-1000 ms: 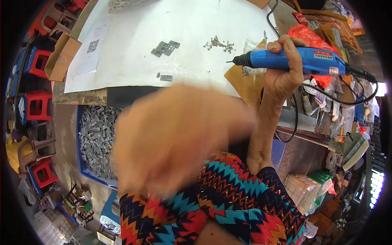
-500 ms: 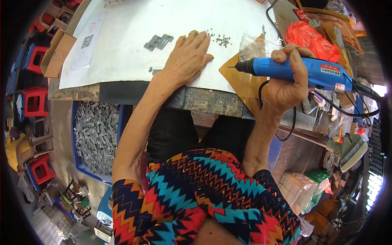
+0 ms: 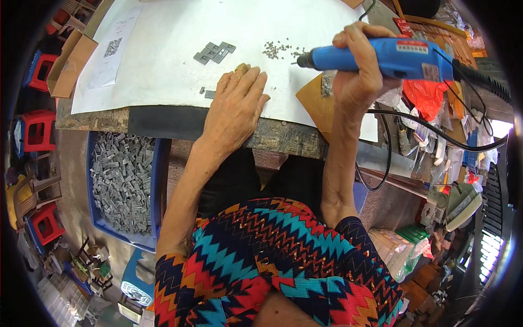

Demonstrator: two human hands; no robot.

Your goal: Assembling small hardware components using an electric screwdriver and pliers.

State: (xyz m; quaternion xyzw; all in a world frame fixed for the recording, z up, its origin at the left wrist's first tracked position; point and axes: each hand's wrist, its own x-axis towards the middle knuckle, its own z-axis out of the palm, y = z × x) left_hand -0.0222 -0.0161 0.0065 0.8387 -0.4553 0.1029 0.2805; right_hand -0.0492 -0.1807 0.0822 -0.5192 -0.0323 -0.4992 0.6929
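Observation:
My right hand [image 3: 357,71] is wrapped round a blue electric screwdriver [image 3: 406,57], held above the table with its bit pointing left. The bit's tip is close to a scatter of tiny screws [image 3: 275,50] on the white sheet. My left hand [image 3: 235,106] lies palm down near the table's front edge, fingers stretched out, with a yellowish cover on one fingertip. Beside it, a small grey flat piece [image 3: 209,94] shows partly, the rest hidden by the hand. Farther off, several grey rectangular parts [image 3: 210,53] lie together in a cluster.
Below the table's left side stands a blue bin [image 3: 92,204] full of grey parts. A printed paper [image 3: 113,52] lies at the sheet's left, near a cardboard box [image 3: 71,62]. Brown card [image 3: 313,103], a red plastic bag [image 3: 422,98] and the screwdriver's black cable [image 3: 430,131] occupy the right.
My left hand has drawn back from the screws toward the table's front edge. The screwdriver in my right hand has moved leftward and farther from me, its bit now by the screws.

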